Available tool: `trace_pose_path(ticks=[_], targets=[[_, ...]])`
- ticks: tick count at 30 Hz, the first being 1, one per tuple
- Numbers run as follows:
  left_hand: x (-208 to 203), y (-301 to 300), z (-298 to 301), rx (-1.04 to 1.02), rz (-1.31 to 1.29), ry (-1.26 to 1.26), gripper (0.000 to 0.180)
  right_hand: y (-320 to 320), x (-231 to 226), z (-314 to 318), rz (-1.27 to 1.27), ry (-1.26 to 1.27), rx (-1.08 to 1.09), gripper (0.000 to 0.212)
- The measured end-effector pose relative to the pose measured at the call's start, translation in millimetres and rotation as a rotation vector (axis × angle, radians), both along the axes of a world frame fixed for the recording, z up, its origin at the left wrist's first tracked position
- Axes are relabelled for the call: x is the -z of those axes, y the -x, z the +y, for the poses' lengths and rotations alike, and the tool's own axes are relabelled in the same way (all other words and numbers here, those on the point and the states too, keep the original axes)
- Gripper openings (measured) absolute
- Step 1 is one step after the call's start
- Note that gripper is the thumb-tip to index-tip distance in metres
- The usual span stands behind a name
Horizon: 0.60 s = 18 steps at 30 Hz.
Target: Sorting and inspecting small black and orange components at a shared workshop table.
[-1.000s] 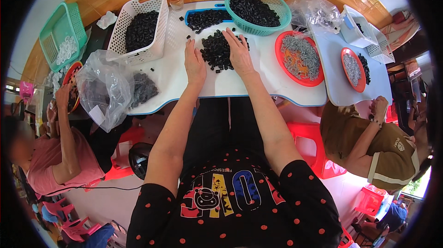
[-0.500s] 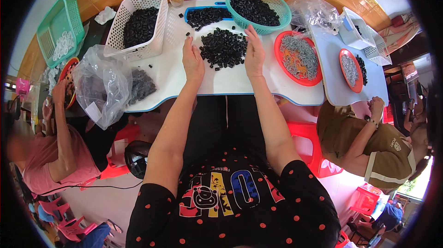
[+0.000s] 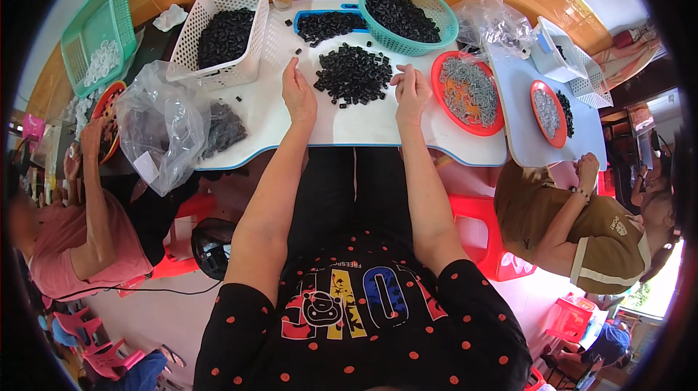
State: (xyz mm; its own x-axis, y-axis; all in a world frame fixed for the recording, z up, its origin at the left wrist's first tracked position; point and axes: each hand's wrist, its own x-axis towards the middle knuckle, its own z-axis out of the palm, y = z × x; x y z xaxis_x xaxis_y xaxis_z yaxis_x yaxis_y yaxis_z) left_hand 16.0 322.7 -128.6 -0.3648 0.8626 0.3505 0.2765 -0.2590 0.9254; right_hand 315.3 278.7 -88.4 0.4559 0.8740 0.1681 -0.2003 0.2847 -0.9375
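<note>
A loose pile of small black plastic pieces (image 3: 353, 75) lies on the white table (image 3: 342, 128) in front of me. On the pile's left side is my left hand (image 3: 298, 94), its fingers stretched out and held upright, with nothing in it. My right hand (image 3: 411, 93) is at the pile's right edge, between it and a red plate (image 3: 481, 126) of small grey pieces. Its fingers are half bent and a little apart; nothing shows in them. Beyond the pile are a blue tray (image 3: 351, 6) and a green basket (image 3: 442, 33), both bearing more black pieces.
A white basket (image 3: 251, 64) of black pieces stands back left, near a clear plastic bag (image 3: 156, 126). To the right, another table (image 3: 520, 118) holds a smaller red plate (image 3: 558, 136) and white containers (image 3: 556, 57). One person sits on each side of me.
My right hand has turned and moved slightly down and right, its fingers going from straight to half bent. My left hand has shifted slightly left, away from the pile.
</note>
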Motion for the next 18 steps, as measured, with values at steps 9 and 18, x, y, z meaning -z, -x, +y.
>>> trace_pose_path(ticks=[9, 18], targets=[[5, 4, 6, 0.120, -0.632, 0.005, 0.032, 3, -21, -47, -0.288, -0.010, 0.131, 0.032], [-3, 51, 67, 0.165, -0.282, 0.233, 0.023, -68, 66, -320, -0.688, 0.270, 0.057, 0.026]])
